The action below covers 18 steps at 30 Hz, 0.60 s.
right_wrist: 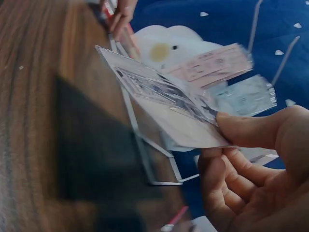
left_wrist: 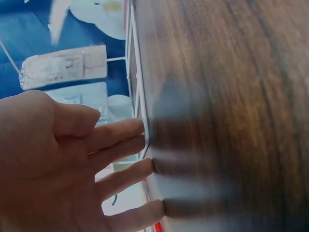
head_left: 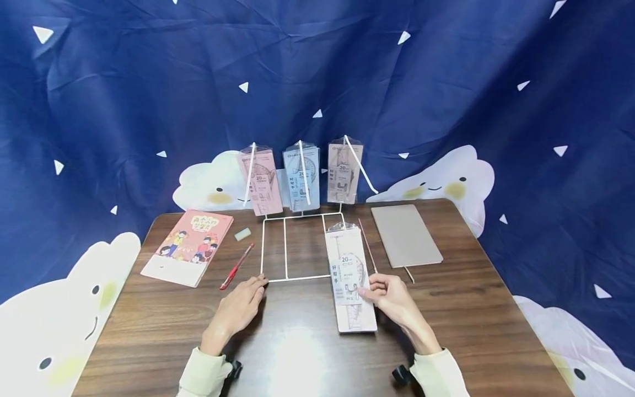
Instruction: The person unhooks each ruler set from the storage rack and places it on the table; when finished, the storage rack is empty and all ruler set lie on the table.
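Now the right hand (head_left: 394, 300) pinches a white, oblong, plastic-sleeved ruler set (head_left: 349, 275) at its ten o'clock, long axis roughly twelve-to-six; the left hand (head_left: 240, 306), fingers outstretched, touches a white wire rack (head_left: 285, 248).

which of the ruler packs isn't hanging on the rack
The white pack, pinched in the right hand. It alone is off the wire rack; the pink pack, blue pack and beige pack all hang there.

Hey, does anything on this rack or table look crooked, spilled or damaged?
Slightly: the pink packet hanging on the white rack leans more than the blue packet beside it, so it looks askew. I see nothing spilled or damaged.
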Each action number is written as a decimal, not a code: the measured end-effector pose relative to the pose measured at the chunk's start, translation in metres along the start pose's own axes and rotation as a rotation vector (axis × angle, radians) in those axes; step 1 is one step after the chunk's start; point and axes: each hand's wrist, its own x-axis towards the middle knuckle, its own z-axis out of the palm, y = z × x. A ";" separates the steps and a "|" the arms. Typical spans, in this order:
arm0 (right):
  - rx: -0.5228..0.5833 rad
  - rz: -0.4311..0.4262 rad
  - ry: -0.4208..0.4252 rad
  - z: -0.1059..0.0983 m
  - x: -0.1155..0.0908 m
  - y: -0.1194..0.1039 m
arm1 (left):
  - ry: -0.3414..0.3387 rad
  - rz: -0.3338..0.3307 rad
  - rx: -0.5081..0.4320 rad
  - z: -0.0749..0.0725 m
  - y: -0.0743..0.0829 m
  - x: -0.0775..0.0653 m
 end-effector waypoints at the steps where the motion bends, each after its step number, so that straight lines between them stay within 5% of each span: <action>1: -0.011 0.020 0.001 0.002 0.003 0.004 | -0.002 -0.002 -0.001 0.000 0.000 0.000; 10: -0.092 0.119 0.022 0.013 0.018 0.031 | -0.019 -0.007 -0.002 0.000 0.000 0.000; 18: -0.302 0.074 0.113 0.019 0.024 0.039 | -0.014 0.003 0.000 -0.002 -0.004 0.002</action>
